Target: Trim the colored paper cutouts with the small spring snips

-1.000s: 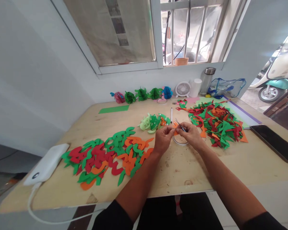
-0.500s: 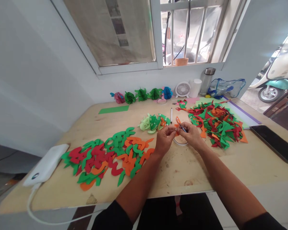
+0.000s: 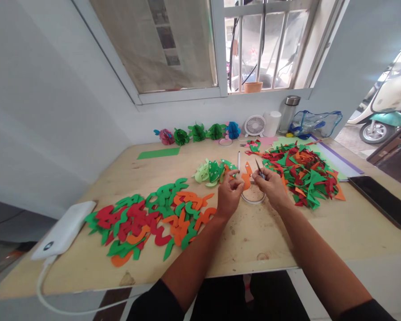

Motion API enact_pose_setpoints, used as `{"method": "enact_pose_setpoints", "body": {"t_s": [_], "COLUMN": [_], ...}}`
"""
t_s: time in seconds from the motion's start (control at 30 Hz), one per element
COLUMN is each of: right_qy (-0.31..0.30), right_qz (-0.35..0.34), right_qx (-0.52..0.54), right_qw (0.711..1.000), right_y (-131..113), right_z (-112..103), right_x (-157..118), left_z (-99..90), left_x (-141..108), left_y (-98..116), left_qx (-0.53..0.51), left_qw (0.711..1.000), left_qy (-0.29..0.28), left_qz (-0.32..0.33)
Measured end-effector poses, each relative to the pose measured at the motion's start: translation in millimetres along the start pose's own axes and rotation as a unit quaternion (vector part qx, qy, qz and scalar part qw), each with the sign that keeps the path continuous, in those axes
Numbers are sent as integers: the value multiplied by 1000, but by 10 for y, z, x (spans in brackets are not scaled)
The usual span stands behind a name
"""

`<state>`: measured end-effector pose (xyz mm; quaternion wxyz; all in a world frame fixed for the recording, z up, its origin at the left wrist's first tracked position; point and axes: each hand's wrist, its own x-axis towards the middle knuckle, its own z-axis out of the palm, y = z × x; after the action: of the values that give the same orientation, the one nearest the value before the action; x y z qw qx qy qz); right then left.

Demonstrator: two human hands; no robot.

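Note:
My left hand [image 3: 230, 189] is closed with thumb and forefinger pinched at the left edge of an orange paper piece [image 3: 246, 178]. In my right hand [image 3: 270, 185] is a small pointed dark tool [image 3: 259, 168], its tip pointing up and away; whether it is tweezers or scissors is too small to tell. A tiny white bit shows near my right fingertips. Below the orange piece, a roll of white tape [image 3: 253, 202] lies on the table between my hands. Just beyond my left hand are green dotted paper shapes [image 3: 214, 171] and a white pen [image 3: 239, 161].
Curved paper cutouts [image 3: 167, 209] spread across the left. Red, green and orange scraps [image 3: 307, 171] are heaped at right, near a black phone [image 3: 382, 200]. Folded paper turtles [image 3: 198, 132], a small fan [image 3: 254, 125] and a bottle [image 3: 289, 113] stand along the wall. A power bank [image 3: 64, 229] lies far left.
My hands have moved apart. The right hand with the tool has shifted right, away from the orange piece, and more of that piece shows between the hands.

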<state>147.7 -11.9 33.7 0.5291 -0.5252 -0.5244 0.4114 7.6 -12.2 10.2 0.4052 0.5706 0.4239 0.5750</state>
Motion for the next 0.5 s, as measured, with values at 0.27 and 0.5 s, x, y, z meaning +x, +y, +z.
{"method": "enact_pose_setpoints", "body": {"t_s": [0.27,0.5], "right_qy": [34,3], "right_qz": [17,4], "right_qx": [44,43], "right_qw": [998,999], "right_y": [23,54], "right_z": [-20,-10], "right_x": [12,7], "left_z": [26,53], "left_x": [-15,-31], "left_y": [29,24], "left_qx": [-14,-15], "left_qw": [1000,999], "left_qy": [-19,-27], "left_qz": [-10,-17]}}
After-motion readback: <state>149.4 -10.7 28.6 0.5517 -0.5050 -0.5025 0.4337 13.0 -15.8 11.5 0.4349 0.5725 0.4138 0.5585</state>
